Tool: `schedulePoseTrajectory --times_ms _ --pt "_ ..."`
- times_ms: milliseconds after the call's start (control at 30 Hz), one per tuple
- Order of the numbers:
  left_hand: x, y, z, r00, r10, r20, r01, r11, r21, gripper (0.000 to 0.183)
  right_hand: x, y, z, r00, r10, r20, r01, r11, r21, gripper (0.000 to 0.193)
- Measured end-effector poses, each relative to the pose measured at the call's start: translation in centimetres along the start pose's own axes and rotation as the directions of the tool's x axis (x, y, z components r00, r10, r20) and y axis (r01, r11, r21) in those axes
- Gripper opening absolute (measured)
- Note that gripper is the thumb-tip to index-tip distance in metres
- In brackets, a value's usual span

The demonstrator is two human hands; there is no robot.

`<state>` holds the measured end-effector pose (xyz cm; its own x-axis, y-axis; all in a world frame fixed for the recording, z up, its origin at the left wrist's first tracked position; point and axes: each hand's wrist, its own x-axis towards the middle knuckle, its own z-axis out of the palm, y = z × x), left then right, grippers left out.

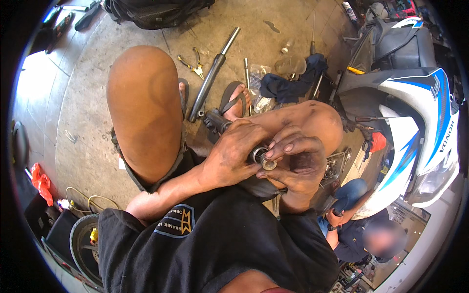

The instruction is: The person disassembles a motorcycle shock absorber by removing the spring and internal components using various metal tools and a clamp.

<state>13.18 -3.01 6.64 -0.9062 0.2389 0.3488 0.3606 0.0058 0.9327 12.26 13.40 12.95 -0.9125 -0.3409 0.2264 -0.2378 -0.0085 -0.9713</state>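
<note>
Head view: two hands work one fork tube end (258, 154) above the lap. The left hand (229, 156) is wrapped around the tube. The right hand (298, 158) pinches one small metal ring (268, 164) at the tube mouth (fingertips touching it). On the floor: one second fork leg (210, 80), one pair of pliers (191, 63), one dark blue rag (290, 83).

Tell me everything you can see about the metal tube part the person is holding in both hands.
The fork tube is a dark, greasy metal cylinder lying slanted across the person's lap, its lower end with a black bracket pointing toward the sandalled foot. The left hand wraps its middle. At its open, shiny upper end, the right hand pinches a small silvery ring against the opening. Its inside is not visible.
</note>
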Motion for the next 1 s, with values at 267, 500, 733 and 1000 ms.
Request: schedulePoseTrajectory --times_ms 267,500,733,1000 --pt "0.10 -0.28 0.22 0.999 0.017 -0.027 -0.017 1.000 0.004 0.041 0.08 0.30 0.06 1.000 0.013 0.002 -0.013 1.000 -0.013 0.047" --pt "-0.04 -0.22 0.24 1.000 -0.009 -0.024 0.008 1.000 -0.008 0.038 0.19 0.15 -0.02 0.999 0.013 0.033 -0.011 0.998 -0.067 0.044" --pt "-0.05 -0.15 0.41 0.999 -0.017 -0.039 0.017 1.000 -0.013 0.036 0.11 0.26 -0.19 0.999 -0.002 0.034 0.004 0.999 -0.047 0.044" --pt "0.02 -0.10 0.46 0.999 -0.037 -0.018 0.037 0.999 0.004 0.036 0.07 -0.04 0.23 1.000 -0.005 -0.001 0.005 1.000 0.021 0.055"
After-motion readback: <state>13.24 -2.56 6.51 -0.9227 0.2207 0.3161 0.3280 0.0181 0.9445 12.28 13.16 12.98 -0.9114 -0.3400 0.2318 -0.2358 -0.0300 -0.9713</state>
